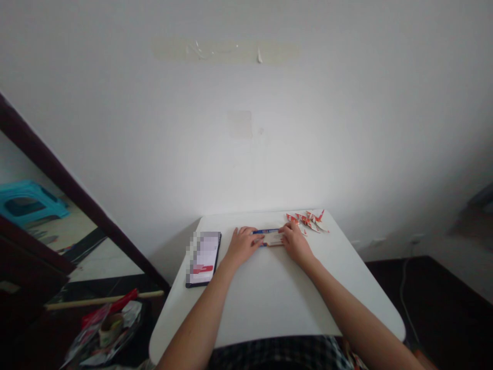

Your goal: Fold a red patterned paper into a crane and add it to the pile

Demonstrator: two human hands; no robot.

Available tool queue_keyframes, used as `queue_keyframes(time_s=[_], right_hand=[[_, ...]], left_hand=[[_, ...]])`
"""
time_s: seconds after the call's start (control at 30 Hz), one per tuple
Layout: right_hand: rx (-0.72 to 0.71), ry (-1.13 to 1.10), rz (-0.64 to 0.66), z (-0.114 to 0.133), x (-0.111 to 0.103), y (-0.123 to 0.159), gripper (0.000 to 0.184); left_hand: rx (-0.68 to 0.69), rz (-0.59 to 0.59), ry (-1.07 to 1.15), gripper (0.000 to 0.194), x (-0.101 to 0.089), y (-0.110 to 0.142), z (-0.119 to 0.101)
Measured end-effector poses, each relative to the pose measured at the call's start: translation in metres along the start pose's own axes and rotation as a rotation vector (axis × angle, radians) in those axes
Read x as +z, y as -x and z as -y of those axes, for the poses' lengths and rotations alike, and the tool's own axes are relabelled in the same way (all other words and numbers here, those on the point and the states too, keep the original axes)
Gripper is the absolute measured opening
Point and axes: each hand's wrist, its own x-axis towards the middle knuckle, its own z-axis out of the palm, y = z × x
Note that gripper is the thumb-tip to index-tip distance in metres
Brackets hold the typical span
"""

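Observation:
A narrow strip of folded paper (274,238), pale with blue along its far edge, lies near the middle of the white table. On its left end rests my left hand (244,243), fingers curled and pressing the paper. My right hand (295,242) grips the opposite end, its thumb and fingers close together. Just beyond my right hand sit several folded red-and-white paper pieces (307,221) with pointed tips. Parts of the strip are hidden under my fingers.
A phone (206,259) with a lit, partly blurred screen lies at the left of the white table (269,303). Behind the table stands a wall (308,128). On the floor at lower left is a bag of rubbish (111,329); a blue plastic stool (33,200) appears farther left.

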Motion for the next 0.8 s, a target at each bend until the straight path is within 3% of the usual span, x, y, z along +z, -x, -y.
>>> queue_keyframes(time_s=[0.23,0.8], right_hand=[[-0.108,0.025,-0.043,0.005,0.000,0.003,0.019],[0.030,0.205,0.111,0.024,-0.014,0.005,0.028]], left_hand=[[0.006,-0.037,-0.075,0.027,-0.002,0.001,0.001],[-0.061,-0.045,-0.047,0.026,0.000,-0.001,0.000]])
